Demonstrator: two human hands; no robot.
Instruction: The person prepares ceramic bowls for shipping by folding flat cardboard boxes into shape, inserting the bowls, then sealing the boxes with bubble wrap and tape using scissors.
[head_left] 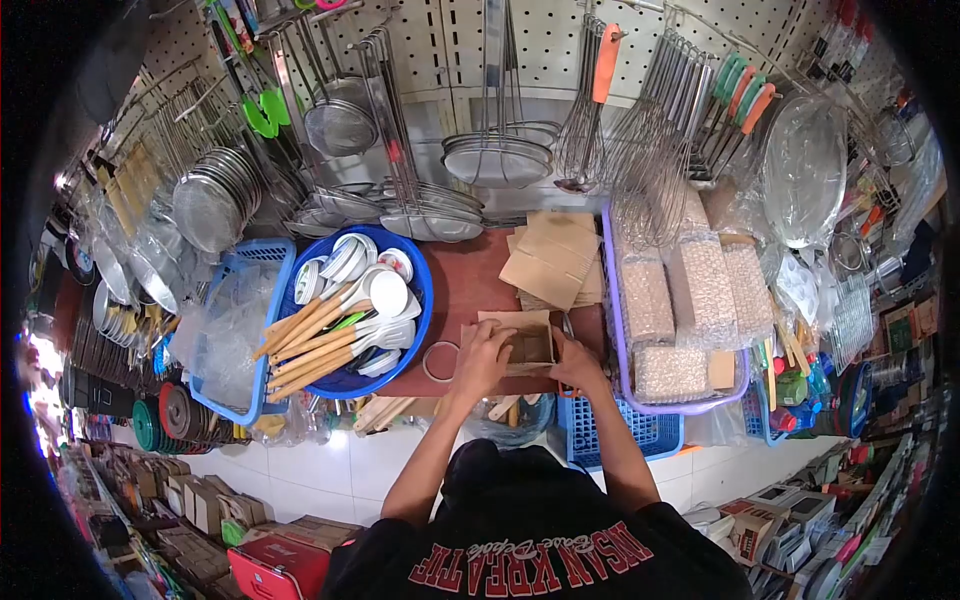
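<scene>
A small open cardboard box (pixel 530 348) stands on the reddish-brown tabletop, its flaps raised and its inside facing up. My left hand (pixel 482 358) grips the box's left side, fingers bent over the edge. On the opposite side, my right hand (pixel 579 364) is closed on the box wall. A slim metal tip shows above the right hand and a small orange-edged loop below it; I cannot make out the whole tool. Left of my left hand lies a pale ring (pixel 440 362), like a tape roll. Flat cardboard pieces (pixel 553 262) are stacked behind the box.
A blue basin (pixel 421 300) holds white utensils with wooden handles (pixel 318 348). To the right, a purple basket (pixel 626 372) contains bubble-wrapped packs (pixel 701 285). Strainers (pixel 497 160) and whisks (pixel 650 130) hang along the back. A blue basket (pixel 662 432) sits below the table's front edge.
</scene>
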